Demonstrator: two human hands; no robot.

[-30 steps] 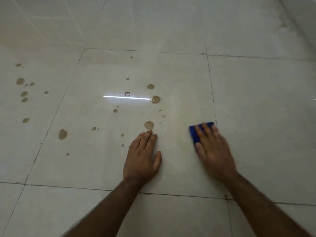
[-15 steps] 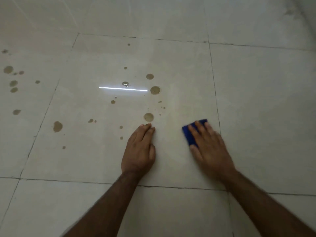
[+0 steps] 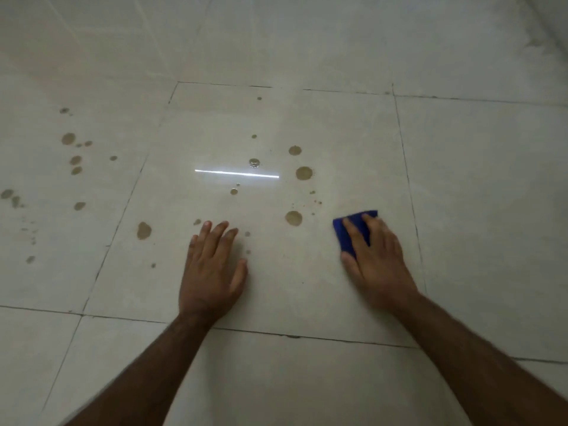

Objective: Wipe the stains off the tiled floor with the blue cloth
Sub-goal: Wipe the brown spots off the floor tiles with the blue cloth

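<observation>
A folded blue cloth (image 3: 345,233) lies flat on the pale tiled floor (image 3: 476,195) under my right hand (image 3: 373,259), whose straight fingers press it down. Most of the cloth is hidden by the hand. My left hand (image 3: 212,272) rests flat on the same tile, fingers spread, holding nothing. Brown round stains dot the tile ahead: one stain (image 3: 293,218) sits between the two hands, a larger stain (image 3: 304,173) lies farther off, and another stain (image 3: 143,230) is left of my left hand.
Several more brown spots (image 3: 68,138) are scattered over the neighbouring tile at the left. Dark grout lines (image 3: 405,167) cross the floor. A bright strip of reflected light (image 3: 236,173) lies on the middle tile. A wall base (image 3: 550,29) runs along the top right.
My left hand has slid to the left, away from the stain it touched, and its fingers have spread. My right hand with the cloth stays in about the same spot. The view has shifted.
</observation>
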